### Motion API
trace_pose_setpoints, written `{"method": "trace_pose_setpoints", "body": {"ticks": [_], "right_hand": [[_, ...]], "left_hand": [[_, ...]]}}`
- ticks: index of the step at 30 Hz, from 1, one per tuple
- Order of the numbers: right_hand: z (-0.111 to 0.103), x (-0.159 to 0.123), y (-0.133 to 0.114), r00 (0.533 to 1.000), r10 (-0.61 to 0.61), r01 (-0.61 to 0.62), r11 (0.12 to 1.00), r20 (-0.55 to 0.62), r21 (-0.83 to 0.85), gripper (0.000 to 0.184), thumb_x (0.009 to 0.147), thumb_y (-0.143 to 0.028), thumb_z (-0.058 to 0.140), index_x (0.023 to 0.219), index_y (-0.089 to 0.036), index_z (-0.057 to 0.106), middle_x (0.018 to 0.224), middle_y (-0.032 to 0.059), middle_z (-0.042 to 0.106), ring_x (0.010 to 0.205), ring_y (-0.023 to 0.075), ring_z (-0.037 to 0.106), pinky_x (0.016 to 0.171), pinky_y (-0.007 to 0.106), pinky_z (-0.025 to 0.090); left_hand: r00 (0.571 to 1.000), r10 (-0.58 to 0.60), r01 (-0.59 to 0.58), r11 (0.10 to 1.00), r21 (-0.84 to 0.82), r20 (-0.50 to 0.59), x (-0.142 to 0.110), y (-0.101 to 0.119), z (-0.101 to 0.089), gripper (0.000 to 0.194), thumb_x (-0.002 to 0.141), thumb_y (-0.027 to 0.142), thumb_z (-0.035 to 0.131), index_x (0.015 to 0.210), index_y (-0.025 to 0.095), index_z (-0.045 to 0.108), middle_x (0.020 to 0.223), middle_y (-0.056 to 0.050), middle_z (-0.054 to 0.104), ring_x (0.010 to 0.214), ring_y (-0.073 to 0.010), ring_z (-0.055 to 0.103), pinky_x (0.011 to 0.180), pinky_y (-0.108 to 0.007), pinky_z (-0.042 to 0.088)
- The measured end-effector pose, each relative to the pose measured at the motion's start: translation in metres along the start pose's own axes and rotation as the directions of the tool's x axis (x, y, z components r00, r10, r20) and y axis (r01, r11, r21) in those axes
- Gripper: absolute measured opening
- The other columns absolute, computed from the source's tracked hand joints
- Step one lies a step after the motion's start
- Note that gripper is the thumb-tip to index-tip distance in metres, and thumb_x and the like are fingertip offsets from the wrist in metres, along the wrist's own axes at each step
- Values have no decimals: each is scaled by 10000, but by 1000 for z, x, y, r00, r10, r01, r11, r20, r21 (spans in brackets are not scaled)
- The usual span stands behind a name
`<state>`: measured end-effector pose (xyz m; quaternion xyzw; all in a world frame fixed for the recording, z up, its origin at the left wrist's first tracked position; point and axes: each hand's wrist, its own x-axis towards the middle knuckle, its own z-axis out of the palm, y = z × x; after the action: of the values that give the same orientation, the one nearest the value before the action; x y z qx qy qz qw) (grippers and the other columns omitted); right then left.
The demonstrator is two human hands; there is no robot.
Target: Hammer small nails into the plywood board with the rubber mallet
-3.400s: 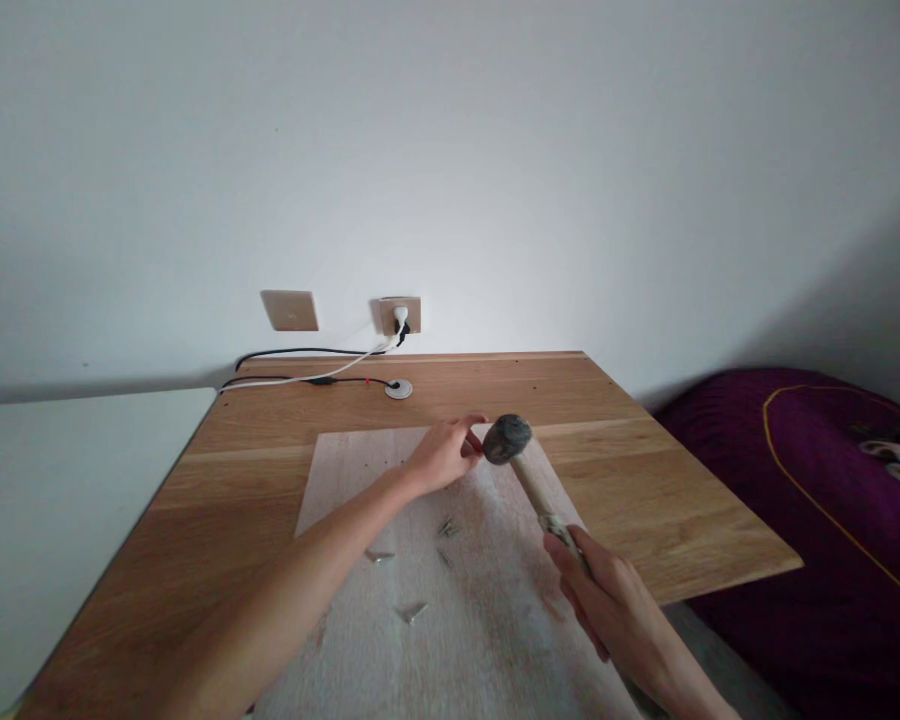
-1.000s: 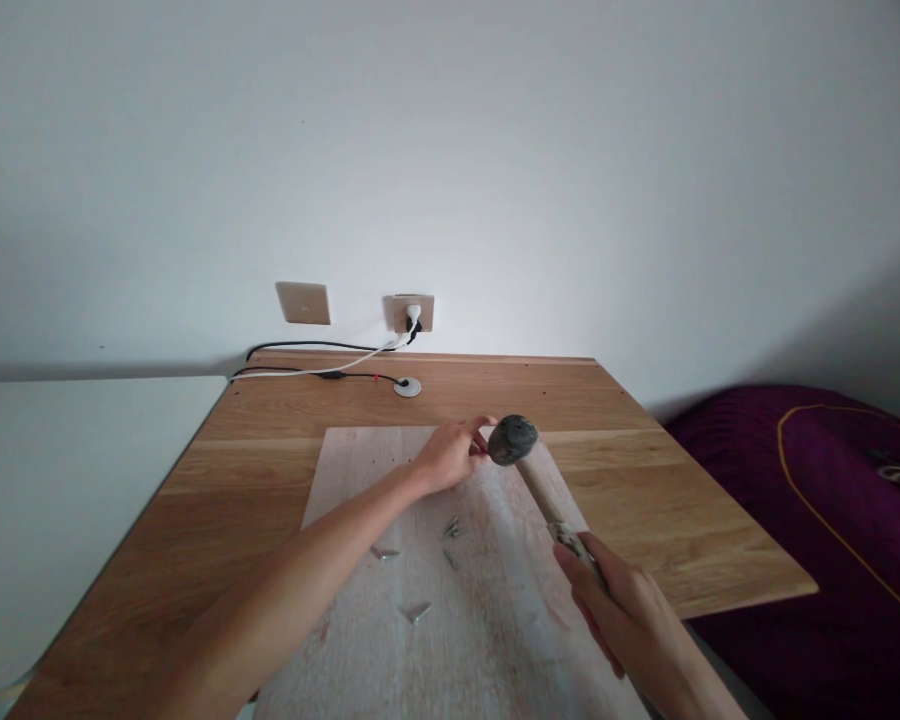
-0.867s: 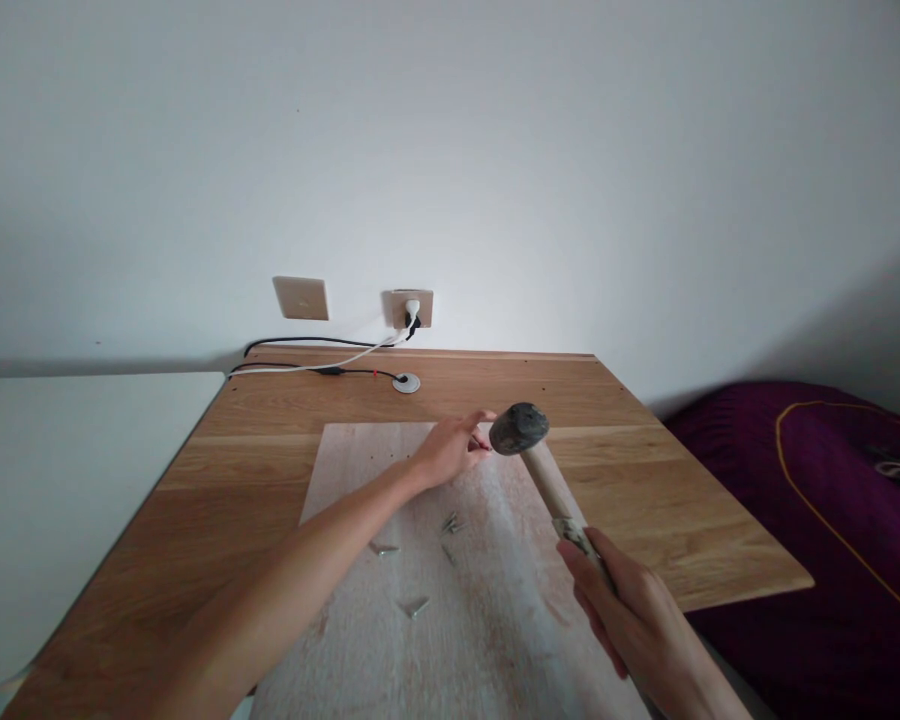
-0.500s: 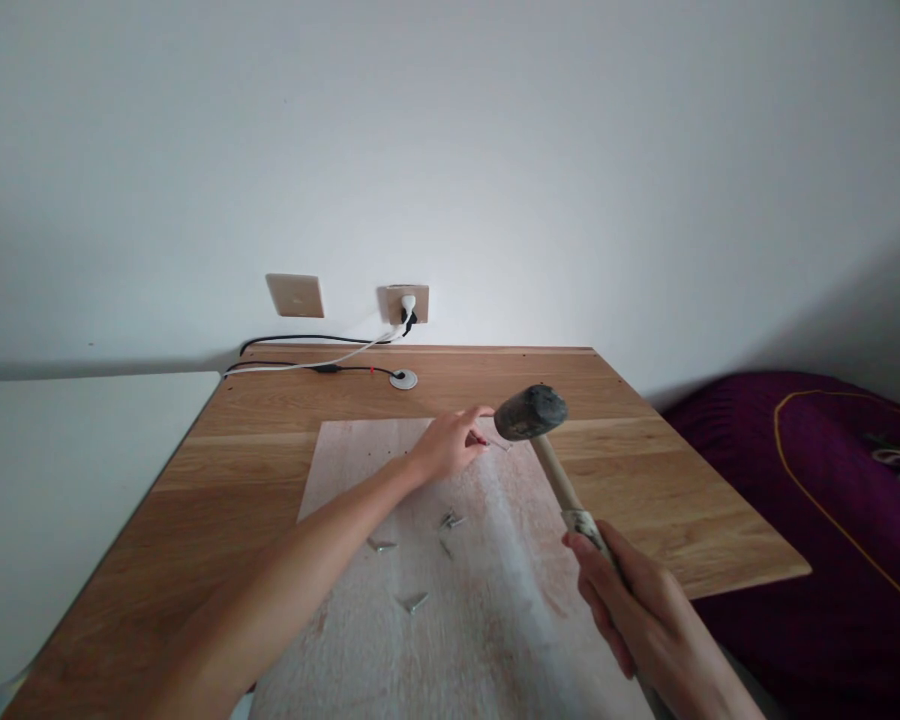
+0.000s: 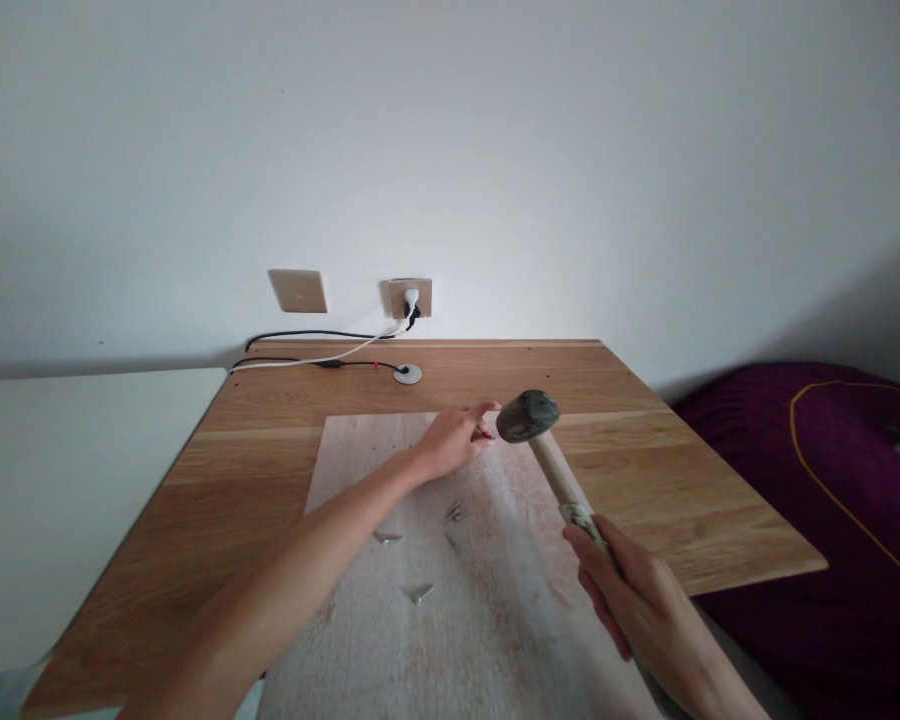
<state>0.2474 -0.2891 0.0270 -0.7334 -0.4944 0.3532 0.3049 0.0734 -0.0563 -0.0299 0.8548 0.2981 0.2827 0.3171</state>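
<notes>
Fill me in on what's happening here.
A person's bare right hand grips a pale-handled mallet with a dark grey, cylindrical head over a whitish, rectangular wooden board. The left hand is at the board's far end, fingers curled near the mallet's head; what they pinch, if anything, is too small to tell. Several small, silvery metal nails or screws lie loose on the board, which rests on a brown wooden table.

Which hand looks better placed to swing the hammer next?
Probably the right hand: it grips the hammer, while the left hand is over the far end of the board.
</notes>
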Motion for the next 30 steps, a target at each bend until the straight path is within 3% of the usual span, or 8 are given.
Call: {"method": "trace_pose_setpoints", "body": {"ticks": [5, 10, 16, 30], "right_hand": [[0, -1, -1, 1000, 7, -7, 1000, 9, -2, 511, 1037, -737, 415, 833, -277, 502, 503, -92, 491, 372, 107, 446, 395, 241, 329], [5, 3, 7, 999, 14, -13, 999, 38, -30, 487, 1039, -705, 425, 807, -282, 493, 470, -98, 466, 345, 116, 460, 387, 244, 340], [0, 1, 10, 1000, 29, -29, 999, 8, -36, 552, 1000, -804, 415, 823, -286, 494, 525, -85, 498, 392, 122, 474, 379, 248, 356], [2, 0, 11, 999, 41, -42, 997, -17, -72, 496, 1003, -771, 433, 887, -293, 498, 464, -94, 505, 381, 153, 501, 426, 276, 362]], "left_hand": [[1000, 24, -24, 999, 40, 10, 0, 3, -2, 551, 895, 80, 760, 1414, 206, 625, 1018, -70, 832, 1006, -241, 789, 1007, -383, 579], [998, 52, -54, 996, 68, 31, -1, 6, -5, 546, 888, 10, 701, 1402, 184, 636, 1033, -79, 830, 981, -219, 793, 989, -348, 578], [998, 58, -61, 994, 92, 35, 0, 4, -3, 512, 925, 100, 745, 1415, 181, 618, 1069, -99, 830, 1071, -253, 778, 1019, -384, 568], [995, 88, -93, 988, 125, 43, -2, 3, -3, 577, 953, 98, 722, 1496, 141, 534, 1054, -98, 834, 1066, -235, 778, 985, -360, 575]]}}
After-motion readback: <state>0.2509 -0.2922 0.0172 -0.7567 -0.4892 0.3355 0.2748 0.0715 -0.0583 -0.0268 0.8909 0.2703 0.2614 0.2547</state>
